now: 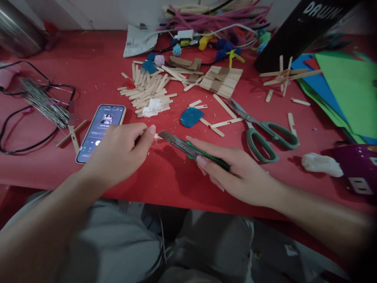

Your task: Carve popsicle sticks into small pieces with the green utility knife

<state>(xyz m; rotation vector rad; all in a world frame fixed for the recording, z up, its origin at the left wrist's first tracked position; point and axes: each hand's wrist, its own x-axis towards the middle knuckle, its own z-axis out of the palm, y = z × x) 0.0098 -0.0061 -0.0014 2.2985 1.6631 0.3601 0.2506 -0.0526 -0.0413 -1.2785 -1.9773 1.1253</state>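
My left hand [126, 147] is closed in a pinch on a small wooden craft stick [157, 136]; only the stick's tip shows past the thumb, the rest is hidden. In my right hand [235, 169] lies a box cutter [191, 148] with a green and black handle. Its blade is out and points left, the tip at or very close to the stick's end; I cannot tell if they touch. Beyond the hands lie a blue flat piece [191, 117] and a notched craft stick [226, 123]. Green-handled scissors [262, 131] rest to the right of the cutter.
A lit phone [101, 131] lies partly behind my left wrist. Craft sticks [150, 88] are heaped further back, near a panel of joined sticks [221, 80]. Metal wires [44, 100] sit left; coloured sheets [347, 86], a black bottle [294, 35] and a purple object [357, 169] stand right.
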